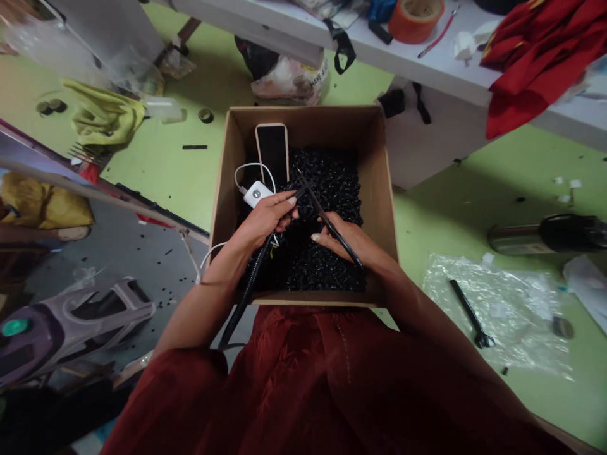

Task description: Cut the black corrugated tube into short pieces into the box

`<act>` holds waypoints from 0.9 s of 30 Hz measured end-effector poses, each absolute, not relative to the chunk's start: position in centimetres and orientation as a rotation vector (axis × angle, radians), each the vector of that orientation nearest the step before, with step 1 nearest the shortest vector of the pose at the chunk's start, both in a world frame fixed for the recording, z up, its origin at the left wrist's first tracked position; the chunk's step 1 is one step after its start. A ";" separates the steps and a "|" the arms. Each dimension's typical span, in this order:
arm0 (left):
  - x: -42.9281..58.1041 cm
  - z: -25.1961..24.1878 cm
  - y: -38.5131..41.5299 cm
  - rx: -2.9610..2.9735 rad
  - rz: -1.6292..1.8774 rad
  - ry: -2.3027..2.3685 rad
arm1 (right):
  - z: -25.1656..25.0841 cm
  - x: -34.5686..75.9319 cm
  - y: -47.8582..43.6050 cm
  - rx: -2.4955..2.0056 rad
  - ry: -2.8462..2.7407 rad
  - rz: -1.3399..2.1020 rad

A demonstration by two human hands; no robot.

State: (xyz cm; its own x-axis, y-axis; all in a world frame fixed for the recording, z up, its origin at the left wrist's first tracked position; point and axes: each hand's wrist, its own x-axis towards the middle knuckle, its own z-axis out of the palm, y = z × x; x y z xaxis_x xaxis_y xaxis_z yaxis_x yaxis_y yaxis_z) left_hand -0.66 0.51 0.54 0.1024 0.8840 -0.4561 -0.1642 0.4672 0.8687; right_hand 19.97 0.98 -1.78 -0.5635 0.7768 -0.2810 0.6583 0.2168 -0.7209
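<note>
closing the left grip [265, 218] around a black ribbed tube [251, 278] just inside a cardboard box [303, 120], with the fingers wrapping over the tube and its lower length running across the box's near wall, probably letting that length hang clear of the contents. holding the right grip [348, 243] half curled at a thin black rod [329, 221], with the rod slanting across the fingers toward the left hand, though leaving it impossible to tell how firmly the fingers are pressing. keeping both hands close together above a heap of black knobbly pieces [327, 189] filling most of the box, perhaps so that anything slipping drops back among them. standing a phone [272, 151] with a dark screen and pale case against the far wall, seemingly clear of the working space. setting a small white device [258, 194] beside it, with a white cable [246, 172] looping above, again apparently away from the hands. leaving a sheet of bubble wrap [493, 309] on the green floor [156, 170] right of the box, with a black wrench [469, 313] lying across it. keeping an orange tape roll [416, 19] and a red cloth [535, 63] up on a white counter [427, 72] beyond the box, well apart from the hands.
</note>
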 end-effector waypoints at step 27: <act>-0.6 0.4 0.5 0.741 0.917 1.198 | -1.6 19.4 0.5 -1.509 -2.252 1.100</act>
State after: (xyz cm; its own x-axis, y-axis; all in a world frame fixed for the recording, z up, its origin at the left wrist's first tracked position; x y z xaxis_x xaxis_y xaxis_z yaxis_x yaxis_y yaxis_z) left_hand -0.63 0.46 0.37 0.1055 0.8909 -0.4417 -0.1936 0.4541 0.8697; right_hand 19.38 0.50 -1.64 -0.4510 0.8655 -0.2182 0.7039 0.1945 -0.6832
